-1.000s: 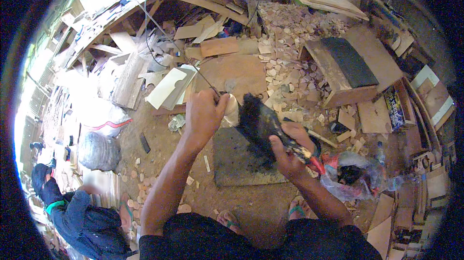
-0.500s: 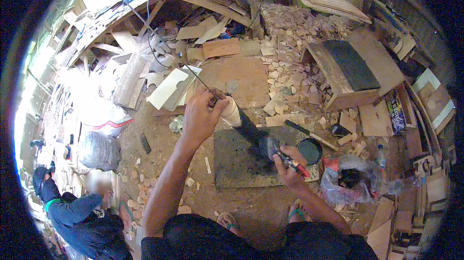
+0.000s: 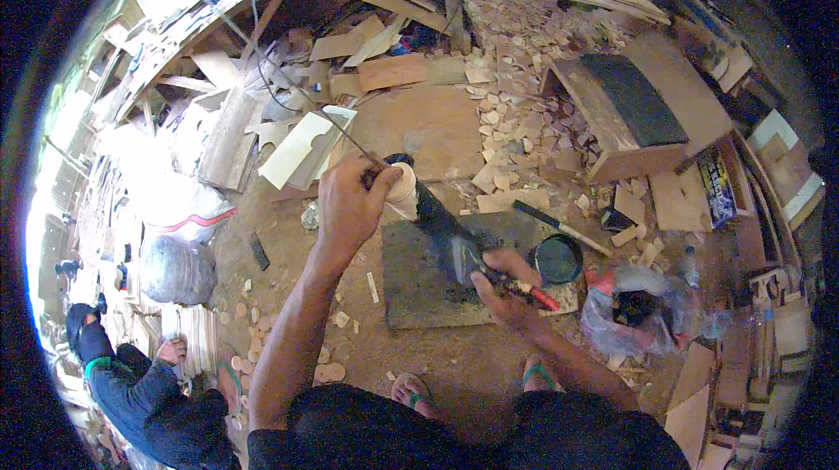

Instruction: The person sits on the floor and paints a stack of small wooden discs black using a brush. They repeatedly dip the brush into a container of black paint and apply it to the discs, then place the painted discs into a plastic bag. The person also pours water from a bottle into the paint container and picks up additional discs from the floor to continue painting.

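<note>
My left hand (image 3: 354,203) is closed in a pinch on a thin rod (image 3: 332,127), at the upper end of a stack of pale round wooden pieces (image 3: 401,194). The stack's lower part (image 3: 431,210) is coated black and slants down toward the right. In my right hand (image 3: 509,288) is a paintbrush (image 3: 544,299) with a red handle end; its dark, wide head lies against or close to the black part, slightly blurred. Under both lies a black-stained board (image 3: 419,295). Just right of the brush stands a round tub of black liquid (image 3: 559,259).
A dark-tipped stick (image 3: 564,227) lies behind the tub. A plastic bag (image 3: 634,317) sits at right, near a wooden box (image 3: 629,116). Wood offcuts (image 3: 524,103) heap at the back. Another person (image 3: 149,400) works at lower left.
My left hand and the stack have shifted a little to the left. The brush has moved left and slightly up along the black part. The whole view has tilted slightly.
</note>
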